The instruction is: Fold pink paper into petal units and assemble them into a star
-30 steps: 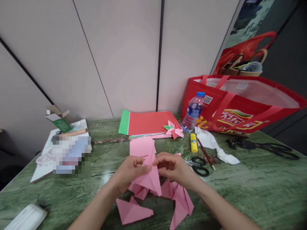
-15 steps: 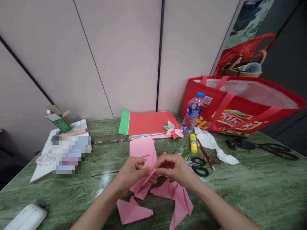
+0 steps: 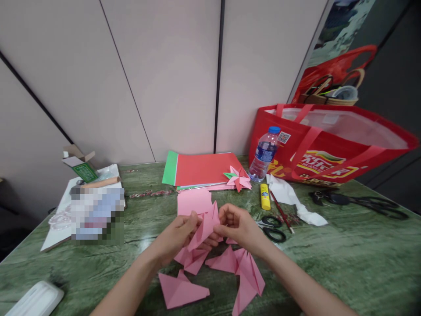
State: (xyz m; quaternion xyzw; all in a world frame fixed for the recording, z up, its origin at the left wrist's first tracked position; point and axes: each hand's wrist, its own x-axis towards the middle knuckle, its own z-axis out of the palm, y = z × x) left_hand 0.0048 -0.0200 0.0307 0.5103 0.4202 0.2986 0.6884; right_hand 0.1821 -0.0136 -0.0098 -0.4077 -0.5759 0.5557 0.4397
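Between my hands is a folded pink paper piece (image 3: pixel 207 226), its pointed tip turned up. My left hand (image 3: pixel 180 235) grips it from the left, thumb on top and fingers partly hidden beneath. At its right edge, my right hand (image 3: pixel 238 226) pinches the paper between thumb and curled fingers. Below the hands, more folded pink pieces lie on the table: one at the lower left (image 3: pixel 182 289), a joined cluster at the lower right (image 3: pixel 248 272), and another partly under my left hand (image 3: pixel 194 261). Flat pink paper (image 3: pixel 194 202) lies just behind.
Red and green paper sheets (image 3: pixel 207 169) with a paper star (image 3: pixel 237 179) lie at the back. To the right are a water bottle (image 3: pixel 264 153), glue stick (image 3: pixel 265 196), pencil (image 3: pixel 282 213), small scissors (image 3: pixel 272 228), tissue (image 3: pixel 292 197), large scissors (image 3: pixel 365 204) and red bag (image 3: pixel 305 149).
The folded pink piece has been raised and tilted, so its tip now points up. My right hand has moved slightly up and to its right edge; my left thumb has lifted.
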